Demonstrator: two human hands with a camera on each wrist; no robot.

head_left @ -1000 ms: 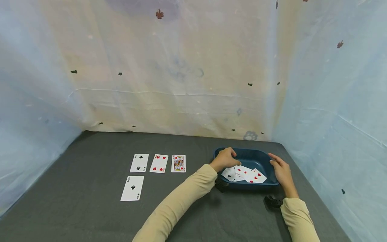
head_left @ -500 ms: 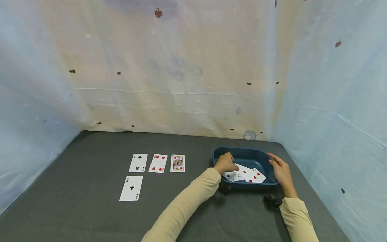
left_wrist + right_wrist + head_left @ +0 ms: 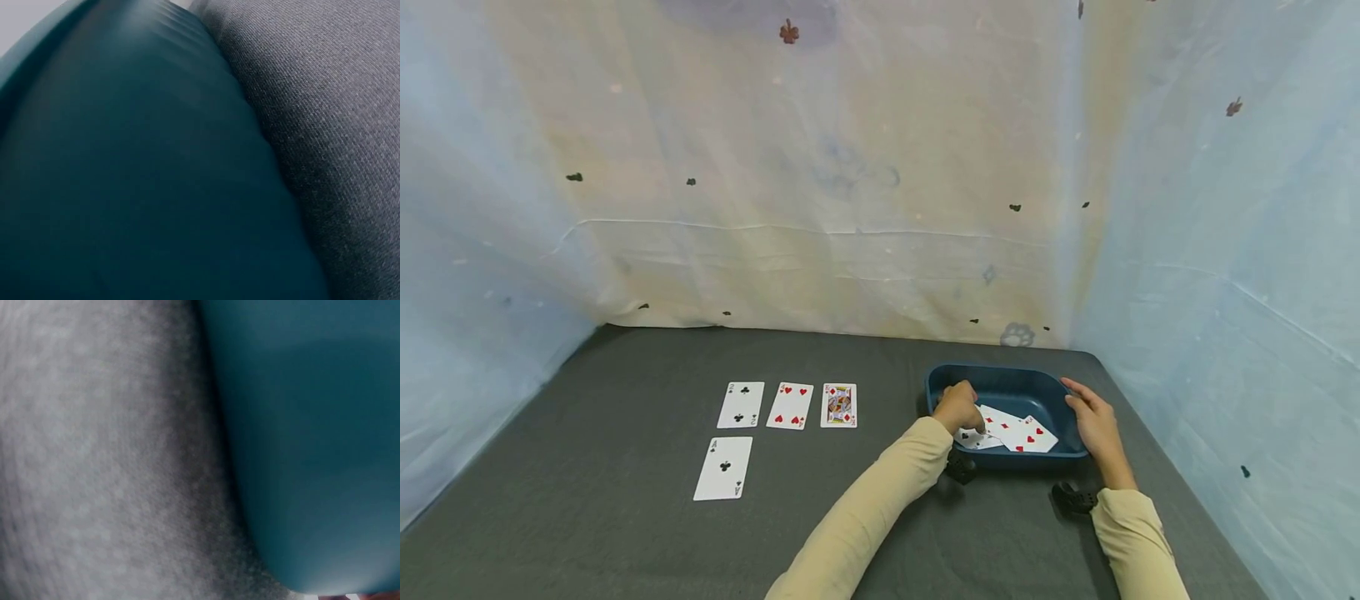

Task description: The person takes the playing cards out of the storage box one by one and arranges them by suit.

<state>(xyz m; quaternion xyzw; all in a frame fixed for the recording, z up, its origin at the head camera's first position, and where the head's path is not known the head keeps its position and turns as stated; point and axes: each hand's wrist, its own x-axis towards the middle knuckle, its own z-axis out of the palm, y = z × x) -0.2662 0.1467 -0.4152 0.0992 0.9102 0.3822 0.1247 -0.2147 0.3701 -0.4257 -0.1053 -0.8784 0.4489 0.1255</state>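
Observation:
A dark blue plastic tray (image 3: 1015, 381) holds several playing cards. On top lies a hearts card (image 3: 1039, 438), overlapping a diamonds card (image 3: 996, 417); beneath them a black-suit card (image 3: 987, 442) peeks out. My left hand (image 3: 958, 408) reaches over the tray's near left side, fingers bent down at the cards; its fingertips are hidden, so any hold on a card cannot be made out. At the right end my right hand (image 3: 1097, 427) grips the tray's rim. Only the tray's outer wall fills much of the left wrist view (image 3: 137, 162) and right wrist view.
Face up on the grey cloth left of the tray, a two of clubs (image 3: 741, 405), a four of hearts (image 3: 790, 406) and a king of diamonds (image 3: 838, 406) form a row. An ace of clubs (image 3: 723, 469) lies below the two. Fabric walls surround the table.
My left hand has dropped lower into the tray and shifted toward its near left side, over the black-suit card. My right hand has stayed at the rim.

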